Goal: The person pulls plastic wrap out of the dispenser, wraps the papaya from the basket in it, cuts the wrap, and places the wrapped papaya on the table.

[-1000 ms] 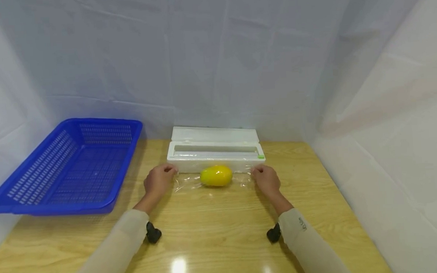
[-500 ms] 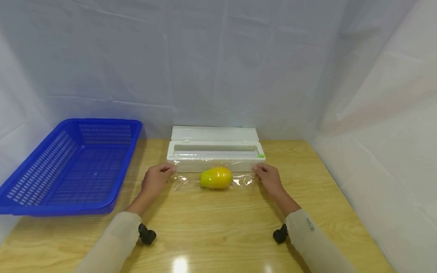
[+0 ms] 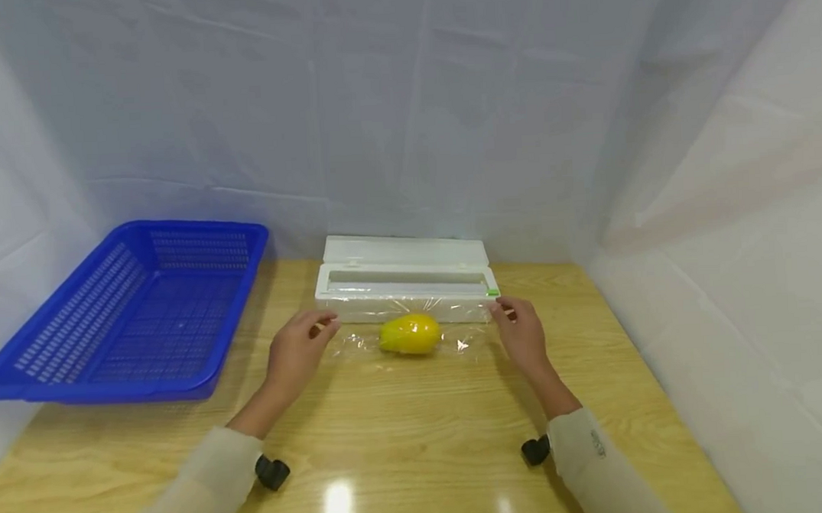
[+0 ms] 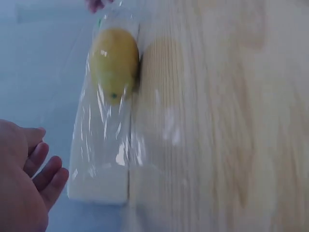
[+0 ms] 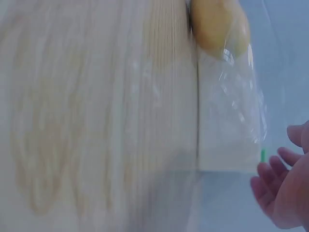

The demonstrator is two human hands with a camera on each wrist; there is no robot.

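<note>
A yellow mango [image 3: 410, 334] lies on the wooden table in front of a white cling film dispenser [image 3: 405, 276] whose lid stands open. Clear film [image 3: 456, 340] runs from the dispenser over the mango [image 4: 115, 63]. My left hand [image 3: 301, 353] hovers just left of the film's edge with relaxed fingers and holds nothing; the left wrist view shows the hand [image 4: 24, 183] apart from the film [image 4: 104, 140]. My right hand [image 3: 521, 332] is at the film's right end, its loose fingers [image 5: 270, 181] near the green slider [image 5: 263, 154] and gripping nothing.
A blue plastic basket [image 3: 93, 389] with nothing in it stands at the table's left. White cloth walls close in the back and the right side. Bare table [image 3: 405, 433] stretches between the mango and me.
Both hands were pinching the film's side edges beside the mango. They have let go; the left hand has risen slightly and the right has moved up toward the green slider.
</note>
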